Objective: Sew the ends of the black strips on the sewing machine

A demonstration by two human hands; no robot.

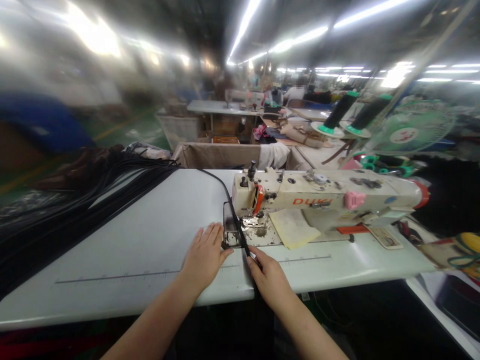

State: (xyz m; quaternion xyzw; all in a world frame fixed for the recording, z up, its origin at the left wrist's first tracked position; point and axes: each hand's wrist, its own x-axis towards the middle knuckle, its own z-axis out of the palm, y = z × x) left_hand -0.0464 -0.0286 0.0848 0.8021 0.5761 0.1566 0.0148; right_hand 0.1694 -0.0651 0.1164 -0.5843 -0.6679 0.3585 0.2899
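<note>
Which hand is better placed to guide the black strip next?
Likely the right hand: its fingers pinch the black strip by the sewing machine, while the left hand rests flat on the tabletop.

Your light comes from long white tubes (304, 36) overhead, bright against a dim ceiling. At far left, a lamp (93, 31) burns out into a white glare. The left and upper edges smear and stretch, and your background looks soft. Your desk (150, 240) is evenly lit, with a pale sheen at right; beneath it, you get deep shadow.
</note>
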